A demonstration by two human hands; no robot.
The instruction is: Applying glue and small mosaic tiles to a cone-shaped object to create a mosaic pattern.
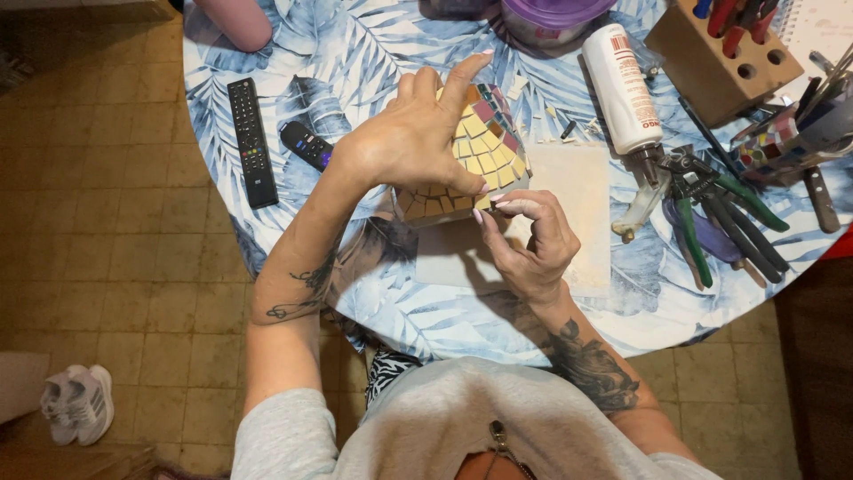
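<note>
Grey sweatshirt [462, 418] nearest, then right hand [529, 240] with its grip pinched narrow at the lower edge of the yellow-and-red tiled mosaic piece [484, 147] that left hand [418, 138] steadies over the leaf-print worktop [355, 53]; looks like tile-fitting, so careful seating's needed.

Two remotes [252, 142] lie left of the mosaic piece [484, 151] on the tabletop [355, 53]; glue bottle [622, 84] and pliers [711, 213] right; sneakers [78, 402] on the floor [115, 267].

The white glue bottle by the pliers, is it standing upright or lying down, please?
Lying down: the white glue bottle rests on its side on the table, nozzle toward the pliers.
</note>
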